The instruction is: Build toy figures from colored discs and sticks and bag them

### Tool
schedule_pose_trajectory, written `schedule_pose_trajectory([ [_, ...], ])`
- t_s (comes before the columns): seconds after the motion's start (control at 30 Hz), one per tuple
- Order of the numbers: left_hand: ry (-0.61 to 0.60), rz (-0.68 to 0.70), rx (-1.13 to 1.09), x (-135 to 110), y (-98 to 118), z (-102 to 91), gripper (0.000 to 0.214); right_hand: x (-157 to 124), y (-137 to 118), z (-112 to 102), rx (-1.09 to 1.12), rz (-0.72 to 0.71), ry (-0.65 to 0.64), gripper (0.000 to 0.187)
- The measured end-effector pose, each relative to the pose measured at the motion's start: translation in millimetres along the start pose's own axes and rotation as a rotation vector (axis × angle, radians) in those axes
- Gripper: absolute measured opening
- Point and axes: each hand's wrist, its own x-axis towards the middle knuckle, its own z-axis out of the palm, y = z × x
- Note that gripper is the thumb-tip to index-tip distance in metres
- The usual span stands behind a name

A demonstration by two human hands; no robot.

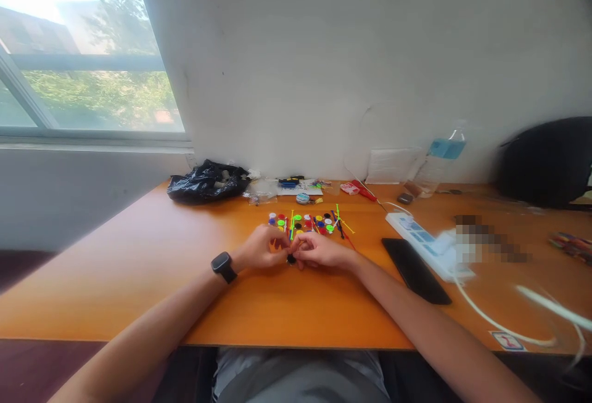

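Observation:
My left hand (264, 248), with a black watch (224, 265) on the wrist, is closed in a pinch above the table. My right hand (321, 250) meets it, its fingers also pinched, and the fingertips of both touch or nearly touch. Between them a small black disc (291, 259) shows, gripped from both sides; the fingers hide part of it. Just beyond my hands lie several small round discs (298, 218) in red, white, yellow, green, blue and black. Thin plastic sticks (340, 221) in yellow, green, blue and red lie among them.
At the back left sits a black plastic bag (208, 182). Small tools (290, 181) and a round striped container (302, 198) stand near the wall. On the right are a black phone (414, 270), a white power strip (416, 236) with cables, a clear bottle (432, 166) and a black bag (550, 162).

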Motion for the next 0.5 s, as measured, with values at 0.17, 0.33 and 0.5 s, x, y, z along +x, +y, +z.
schedule_pose_trajectory([
  [0.17,-0.055,-0.009,0.023,-2.1,-5.0,5.3,0.014,4.0,1.4,3.1,-0.011,0.033,0.071,0.039],
  [0.33,-0.068,-0.028,-0.012,-2.2,-4.1,5.9,0.016,2.0,-3.2,4.0,-0.025,0.068,0.088,0.021],
  [0.5,-0.079,-0.014,-0.032,-0.3,-0.4,3.5,0.016,1.5,-5.5,5.2,-0.023,0.091,0.089,0.013],
])
